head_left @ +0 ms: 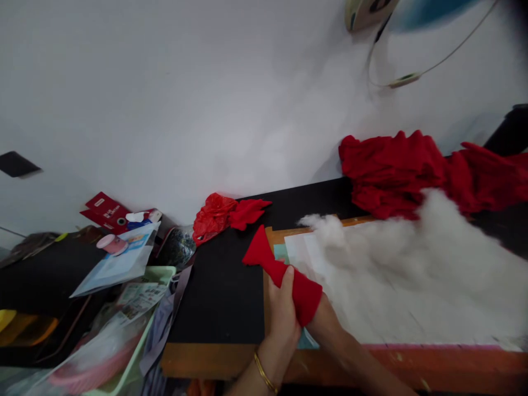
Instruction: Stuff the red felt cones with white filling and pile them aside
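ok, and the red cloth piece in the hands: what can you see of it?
The red cloth piece is plain red and looks like soft fabric. Its far end flares like a fishtail, narrows to a neck, then widens into a tube-like body. It slants above the work table, left of the white fluff. The left hand wraps the body, thumb on top. The right hand meets the wide near end, mostly hidden; it seems inserted, but I can't be sure.

Black tabletop (225, 302) beside the left hand (284, 311) gives passage. Rightward, 2 heaps obstruct: white stuffing (396, 258), red cloth (396, 170) behind.
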The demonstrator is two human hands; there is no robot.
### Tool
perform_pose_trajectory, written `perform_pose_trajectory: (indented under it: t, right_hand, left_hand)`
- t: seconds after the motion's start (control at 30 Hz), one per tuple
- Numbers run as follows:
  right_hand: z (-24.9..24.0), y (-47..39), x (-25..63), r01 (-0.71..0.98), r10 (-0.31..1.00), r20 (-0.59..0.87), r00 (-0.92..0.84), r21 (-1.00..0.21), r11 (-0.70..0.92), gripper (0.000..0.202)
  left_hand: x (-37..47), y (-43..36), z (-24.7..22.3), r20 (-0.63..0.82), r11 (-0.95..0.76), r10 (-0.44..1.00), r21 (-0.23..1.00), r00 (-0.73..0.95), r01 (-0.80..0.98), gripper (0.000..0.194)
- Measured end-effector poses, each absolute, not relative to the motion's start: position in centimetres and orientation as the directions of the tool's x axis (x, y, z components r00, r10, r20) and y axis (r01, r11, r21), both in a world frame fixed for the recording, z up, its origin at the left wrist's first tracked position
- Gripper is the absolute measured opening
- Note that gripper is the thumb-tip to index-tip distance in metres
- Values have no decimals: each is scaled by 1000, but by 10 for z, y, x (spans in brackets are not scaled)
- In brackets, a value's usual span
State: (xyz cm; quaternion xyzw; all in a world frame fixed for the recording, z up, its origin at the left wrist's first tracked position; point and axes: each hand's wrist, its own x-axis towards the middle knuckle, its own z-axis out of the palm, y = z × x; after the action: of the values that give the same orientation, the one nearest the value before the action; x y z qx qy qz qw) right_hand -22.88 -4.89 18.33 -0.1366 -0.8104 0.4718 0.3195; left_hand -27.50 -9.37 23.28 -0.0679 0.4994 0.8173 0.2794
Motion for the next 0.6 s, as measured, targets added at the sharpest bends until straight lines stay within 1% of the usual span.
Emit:
perform_pose_trajectory:
  t: [0.03, 0.1, 0.17, 0.23, 0.3, 0.37, 0.43, 0.47, 0.5, 0.53, 0.6]
  right_hand:
    - [182, -48, -230, -68, 528, 382, -758, -852, 519, 44]
    - [181, -42, -230, -76, 503, 399, -766, -835, 546, 39]
    - [183, -33, -225, -92, 463, 409, -786, -819, 567, 33]
    - [189, -25, -217, -102, 449, 425, -786, -805, 584, 31]
    - [196, -20, -208, -94, 490, 451, -746, -800, 592, 33]
    - [203, -18, -198, -73, 562, 494, -664, -790, 609, 37]
    - [207, -20, -188, -37, 613, 549, -568, -761, 648, 31]
    - [207, -22, -185, -27, 611, 580, -538, -737, 676, 26]
    - [207, -25, -182, -27, 591, 608, -530, -708, 705, 24]
    - [206, -28, -182, -38, 555, 626, -548, -681, 731, 26]
    - [202, -35, -185, -82, 458, 645, -612, -628, 774, 35]
  left_hand:
    - [-272, -93, 231, -408, -343, 386, 769, -827, -539, 50]
    - [-271, -92, 228, -445, -358, 415, 722, -793, -592, 42]
    - [-278, -91, 229, -485, -395, 461, 638, -743, -661, 34]
    - [-290, -92, 230, -521, -410, 515, 548, -681, -729, 31]
    - [-303, -93, 232, -543, -412, 542, 494, -641, -766, 32]
    - [-313, -95, 231, -555, -425, 535, 475, -637, -771, 32]
    - [-317, -97, 229, -565, -450, 511, 467, -648, -762, 31]
    - [-317, -97, 228, -570, -456, 504, 463, -649, -760, 31]
    - [-316, -97, 227, -577, -457, 500, 458, -646, -762, 31]
    - [-314, -97, 226, -582, -456, 499, 454, -642, -766, 31]
    - [-309, -96, 225, -588, -441, 520, 436, -619, -784, 32]
